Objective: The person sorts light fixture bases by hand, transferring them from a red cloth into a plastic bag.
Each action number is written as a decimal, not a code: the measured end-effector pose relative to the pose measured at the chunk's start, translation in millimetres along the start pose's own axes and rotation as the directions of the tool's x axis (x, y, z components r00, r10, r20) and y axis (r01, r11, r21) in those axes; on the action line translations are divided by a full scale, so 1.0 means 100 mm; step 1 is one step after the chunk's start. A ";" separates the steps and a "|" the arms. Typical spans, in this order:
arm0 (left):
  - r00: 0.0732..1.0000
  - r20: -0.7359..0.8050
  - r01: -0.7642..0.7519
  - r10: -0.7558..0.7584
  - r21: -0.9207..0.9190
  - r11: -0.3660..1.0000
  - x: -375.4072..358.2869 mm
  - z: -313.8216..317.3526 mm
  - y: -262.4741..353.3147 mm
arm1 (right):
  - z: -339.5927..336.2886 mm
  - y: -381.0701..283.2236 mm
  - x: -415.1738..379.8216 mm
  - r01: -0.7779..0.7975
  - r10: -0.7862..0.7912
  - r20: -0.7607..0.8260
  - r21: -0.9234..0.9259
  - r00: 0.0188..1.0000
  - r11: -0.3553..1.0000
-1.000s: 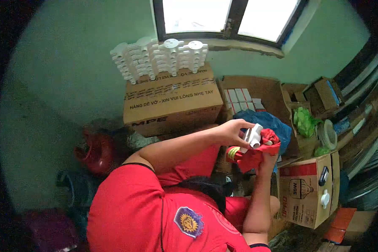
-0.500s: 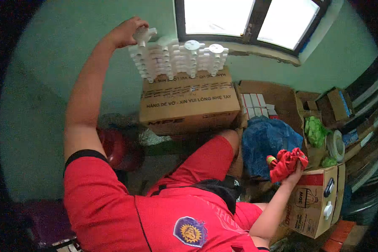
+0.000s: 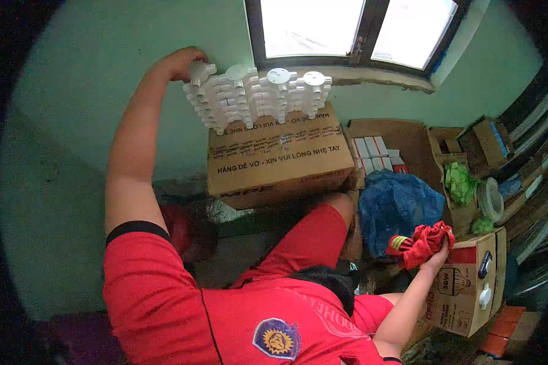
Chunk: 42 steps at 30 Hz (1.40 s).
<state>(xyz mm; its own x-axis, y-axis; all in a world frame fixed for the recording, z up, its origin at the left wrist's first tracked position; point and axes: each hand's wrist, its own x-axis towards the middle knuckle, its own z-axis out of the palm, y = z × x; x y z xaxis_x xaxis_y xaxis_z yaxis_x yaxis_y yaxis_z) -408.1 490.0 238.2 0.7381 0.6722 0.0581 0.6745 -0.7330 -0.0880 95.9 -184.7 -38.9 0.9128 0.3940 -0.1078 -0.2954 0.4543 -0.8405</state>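
From where I sit, the head camera gives me the left hand point(image 3: 181, 64) stretched out to the top of the leftmost stack, against the topmost white conduit box point(image 3: 202, 74). That round-bodied fitting with pipe stubs sits over the far left corner of the MPE carton point(image 3: 274, 152). The fingers bend over its back side, but the fitting hides their tips, so I cannot tell whether they pinch it or only rest there. Three more stacks of such fittings point(image 3: 278, 75) run along the carton's far edge.

My right hand point(image 3: 435, 261) has its fingers closed around a bunched red cloth point(image 3: 426, 242), with a yellow-striped band at one end, held up near the left edge of the 30W bulb carton point(image 3: 450, 298) and close to the blue plastic bag point(image 3: 396, 207).

I judge the fitting to be light, stiff plastic, smooth enough to slip under a careless finger. I'd take it by the rim of its round body or across two opposite stubs; a sideways knock could topple the tall stack. The cloth looks soft and limp, nothing fragile, best gripped by a full fistful of its bunched middle.
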 end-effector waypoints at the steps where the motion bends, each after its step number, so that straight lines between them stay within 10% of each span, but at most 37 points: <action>1: 1.000 0.021 0.014 -0.014 -0.007 1.000 -0.02 -0.04 0.03 | 0.02 0.01 0.00 -0.010 0.010 -0.003 0.006 1.000 1.000; 9: 0.998 0.057 -0.031 0.027 0.057 0.998 0.03 0.18 -0.11 | 0.21 -0.03 -0.05 -0.021 0.015 -0.059 -0.097 0.998 0.995; 15: 0.972 -0.232 -0.045 0.033 -0.048 0.998 -0.11 -0.08 0.58 | 0.10 -0.07 -0.06 0.114 -0.122 -0.110 -0.076 0.986 0.991; 17: 0.926 -0.355 -0.223 0.130 -0.235 0.946 -0.07 0.02 1.35 | -0.08 -0.11 -0.01 0.053 -0.116 -0.238 -0.257 0.964 0.965; 20: 0.866 -0.419 -0.488 0.273 -0.587 0.646 -0.27 0.41 3.27 | -0.48 -0.03 0.17 -0.323 -0.325 -0.431 -0.885 0.842 0.336; 22: 0.841 -0.283 -0.518 0.461 -0.670 0.532 -0.34 0.65 4.30 | -0.36 -0.26 -0.10 -0.312 -0.084 -0.344 -0.913 0.935 0.262; 24: 0.749 -0.303 -0.592 0.590 -0.706 0.389 -0.12 1.33 5.10 | -0.42 -0.27 -0.24 -0.287 0.077 -0.285 -0.840 0.956 0.461; 28: 0.714 -0.369 -0.694 0.595 -0.481 0.535 0.07 2.07 6.40 | -0.34 -0.25 -0.41 -0.157 0.006 -0.163 -0.937 0.987 0.311; 30: 0.720 -0.284 -0.691 0.632 -0.366 0.623 0.19 2.40 6.77 | -0.41 -0.28 -0.37 -0.354 0.051 -0.351 -0.930 0.935 0.096; 33: 0.696 0.286 -0.653 0.659 -0.132 0.746 0.67 3.00 6.89 | -0.46 -0.39 -0.36 -0.414 0.089 -0.407 -0.906 0.909 0.084; 36: 0.720 0.135 -0.490 0.680 -0.595 0.637 0.96 3.37 6.44 | -0.58 -0.39 -0.28 -0.333 0.202 -0.332 -0.942 0.921 -0.032; 40: 0.893 0.018 -0.019 0.449 -0.997 0.079 0.53 2.17 5.75 | -0.48 -0.04 -0.17 -0.267 0.122 -0.271 -0.962 0.955 -0.050; 41: 0.910 -0.023 -0.002 0.414 -0.999 -0.051 0.59 2.14 5.56 | -0.60 0.23 -0.10 -0.242 0.053 -0.243 -0.970 0.968 -0.040; 42: 0.879 -0.203 -0.302 0.432 -0.938 0.173 0.46 2.03 5.39 | -0.71 0.52 -0.03 -0.210 -0.016 -0.210 -0.977 0.978 -0.039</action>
<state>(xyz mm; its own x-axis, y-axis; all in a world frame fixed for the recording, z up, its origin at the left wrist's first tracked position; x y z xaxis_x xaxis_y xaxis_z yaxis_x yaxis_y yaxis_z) -14.4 147.0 -7.9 0.9434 0.2527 0.2149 -0.0906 -0.4270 0.8997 98.1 -218.7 -119.4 0.9561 0.2108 -0.2036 0.0954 -0.8808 -0.4638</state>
